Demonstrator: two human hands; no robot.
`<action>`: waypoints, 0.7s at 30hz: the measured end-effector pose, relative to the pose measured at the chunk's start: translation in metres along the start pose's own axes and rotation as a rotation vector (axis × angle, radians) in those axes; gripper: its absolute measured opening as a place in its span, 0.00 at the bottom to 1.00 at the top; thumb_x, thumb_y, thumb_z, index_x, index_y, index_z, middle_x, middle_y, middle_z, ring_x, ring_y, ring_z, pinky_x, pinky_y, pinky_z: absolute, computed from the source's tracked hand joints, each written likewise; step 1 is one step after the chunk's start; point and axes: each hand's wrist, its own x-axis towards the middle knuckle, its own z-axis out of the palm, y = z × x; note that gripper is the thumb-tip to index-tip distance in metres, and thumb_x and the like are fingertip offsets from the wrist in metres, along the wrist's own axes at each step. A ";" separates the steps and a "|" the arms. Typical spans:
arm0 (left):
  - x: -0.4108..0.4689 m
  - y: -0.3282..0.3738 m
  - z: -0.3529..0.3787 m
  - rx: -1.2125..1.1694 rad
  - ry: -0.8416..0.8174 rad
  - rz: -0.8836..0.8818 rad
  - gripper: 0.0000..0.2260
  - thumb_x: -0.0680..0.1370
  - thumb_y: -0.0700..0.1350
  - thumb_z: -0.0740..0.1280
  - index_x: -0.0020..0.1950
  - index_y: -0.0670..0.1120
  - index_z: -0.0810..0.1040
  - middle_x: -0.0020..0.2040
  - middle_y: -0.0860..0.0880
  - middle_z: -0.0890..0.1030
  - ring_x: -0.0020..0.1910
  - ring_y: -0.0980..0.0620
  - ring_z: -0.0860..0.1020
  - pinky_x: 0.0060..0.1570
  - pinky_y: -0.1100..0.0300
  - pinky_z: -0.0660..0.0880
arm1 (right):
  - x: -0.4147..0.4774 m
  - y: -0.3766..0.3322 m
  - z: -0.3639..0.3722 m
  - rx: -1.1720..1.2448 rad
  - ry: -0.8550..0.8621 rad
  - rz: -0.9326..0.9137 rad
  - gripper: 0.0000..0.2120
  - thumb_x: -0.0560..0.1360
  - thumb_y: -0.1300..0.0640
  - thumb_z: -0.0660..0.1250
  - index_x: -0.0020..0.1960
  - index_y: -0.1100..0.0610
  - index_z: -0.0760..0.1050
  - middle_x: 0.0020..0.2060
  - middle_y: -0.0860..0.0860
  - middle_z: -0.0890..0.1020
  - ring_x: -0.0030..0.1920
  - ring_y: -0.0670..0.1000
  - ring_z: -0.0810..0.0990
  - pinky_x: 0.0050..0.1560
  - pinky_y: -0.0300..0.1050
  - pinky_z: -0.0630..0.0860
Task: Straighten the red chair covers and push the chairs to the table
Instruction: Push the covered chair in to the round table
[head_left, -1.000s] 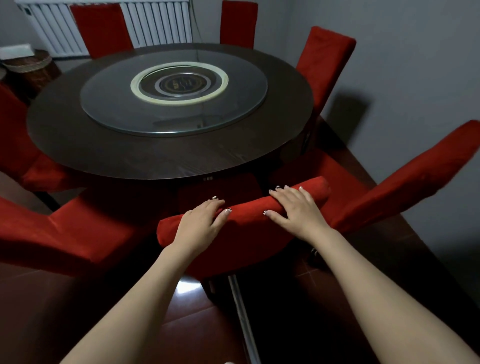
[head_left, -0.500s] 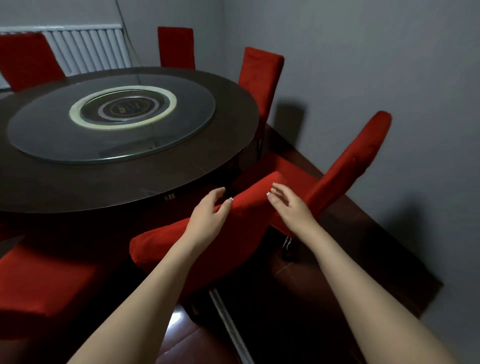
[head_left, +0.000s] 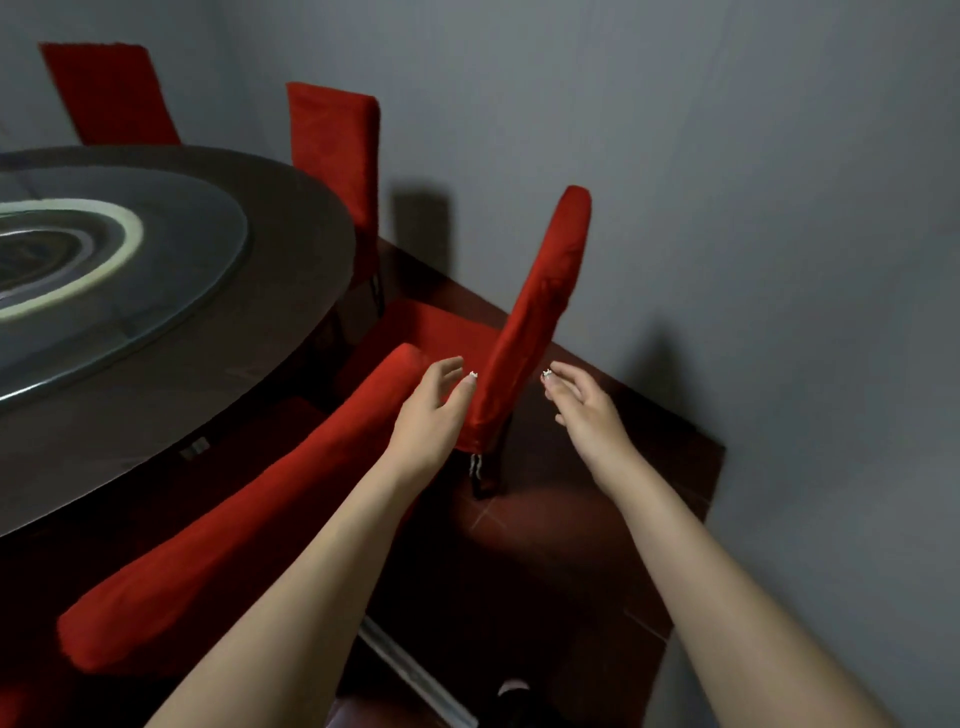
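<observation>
Red fabric covers every chair in view. The near chair stands with its back along the near edge of the round dark table, and its seat is hidden under the table top. Its cover lies smooth along the top of the back.

The second chair stands to the right of it, between the table and the grey wall. Its back is seen from the edge and leans toward the wall. Its seat points toward the table and most of it is outside the table edge. The lower hem of its cover hangs above a dark leg.

The left hand is open, with relaxed fingers, and it holds nothing. It is just beside the left side of the second chair's back, above the right end of the near chair's back. The right hand is also open and empty, just beside the right side of the same back. I cannot tell if either hand touches the fabric.

Two more chairs, the third chair and the fourth chair, stand close to the far side of the table. A glass turntable lies on the table. The floor is dark red tile.
</observation>
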 end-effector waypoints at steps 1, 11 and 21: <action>0.004 0.002 0.008 -0.006 -0.022 0.000 0.16 0.80 0.53 0.61 0.66 0.52 0.71 0.60 0.56 0.75 0.59 0.60 0.72 0.57 0.63 0.67 | 0.002 0.003 -0.006 0.011 0.033 0.005 0.11 0.78 0.49 0.63 0.60 0.45 0.70 0.55 0.45 0.78 0.51 0.33 0.75 0.57 0.39 0.71; 0.066 0.022 0.096 -0.062 -0.212 0.009 0.16 0.80 0.53 0.60 0.67 0.51 0.71 0.57 0.59 0.74 0.57 0.63 0.72 0.47 0.74 0.66 | 0.042 0.023 -0.069 0.104 0.279 0.115 0.11 0.78 0.47 0.62 0.59 0.45 0.69 0.58 0.48 0.78 0.60 0.47 0.76 0.66 0.54 0.70; 0.138 0.054 0.199 -0.076 -0.347 0.030 0.16 0.80 0.48 0.61 0.67 0.48 0.71 0.59 0.57 0.74 0.58 0.63 0.72 0.51 0.74 0.66 | 0.108 0.037 -0.160 0.201 0.392 0.149 0.11 0.78 0.48 0.62 0.60 0.47 0.69 0.60 0.51 0.77 0.60 0.48 0.76 0.64 0.49 0.71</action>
